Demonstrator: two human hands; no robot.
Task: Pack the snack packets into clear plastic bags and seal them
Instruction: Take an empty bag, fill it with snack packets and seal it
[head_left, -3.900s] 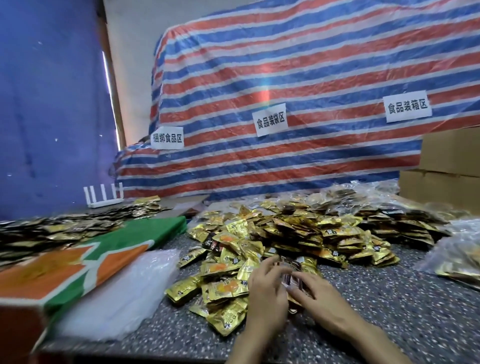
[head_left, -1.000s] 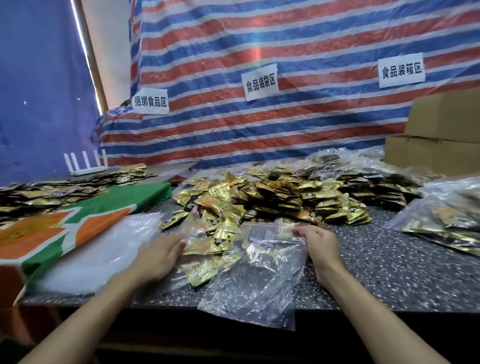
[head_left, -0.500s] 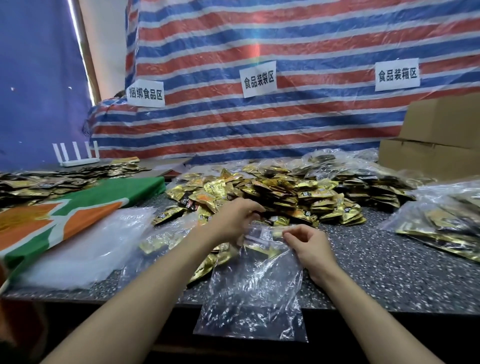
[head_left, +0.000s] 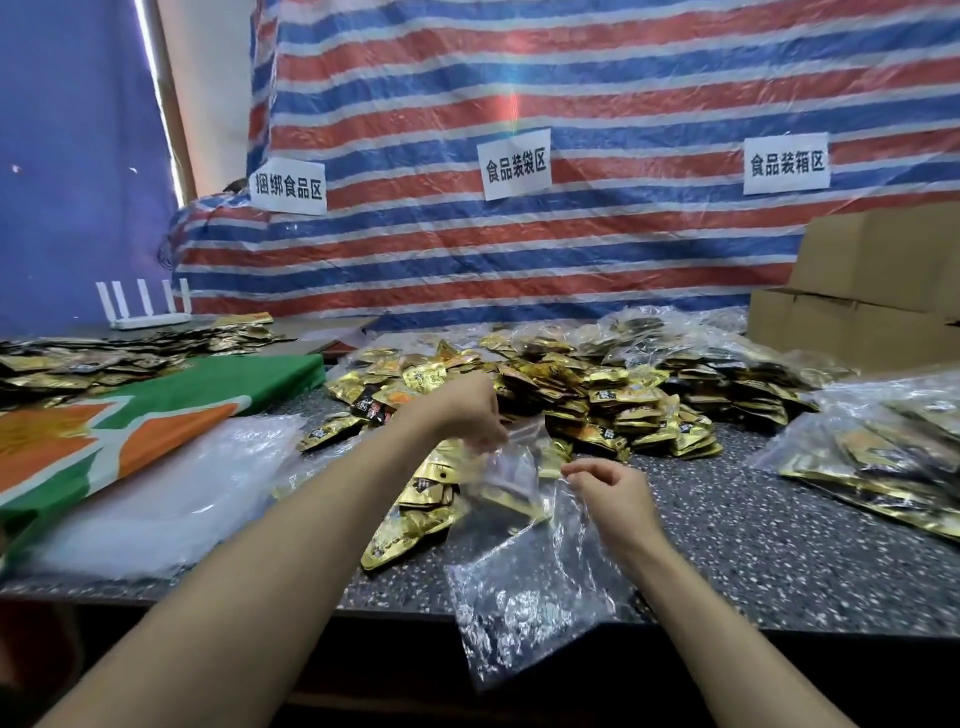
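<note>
A clear plastic bag (head_left: 524, 587) hangs over the front edge of the dark speckled table (head_left: 753, 551). My left hand (head_left: 467, 410) pinches the bag's far rim and lifts it. My right hand (head_left: 608, 493) grips the near rim, so the mouth is spread between them. A few gold snack packets (head_left: 506, 491) show through the film near the mouth. A big heap of gold and black snack packets (head_left: 566, 395) lies just behind my hands.
A stack of flat clear bags (head_left: 156, 493) lies at the left beside a green and orange box (head_left: 130, 415). Filled bags (head_left: 893, 457) sit at the right, cardboard boxes (head_left: 872, 291) behind them. A striped tarp with paper labels hangs at the back.
My left hand came over from the bag stack at the left and took the bag's rim. It has since lifted that rim up and away, spreading the mouth wider.
</note>
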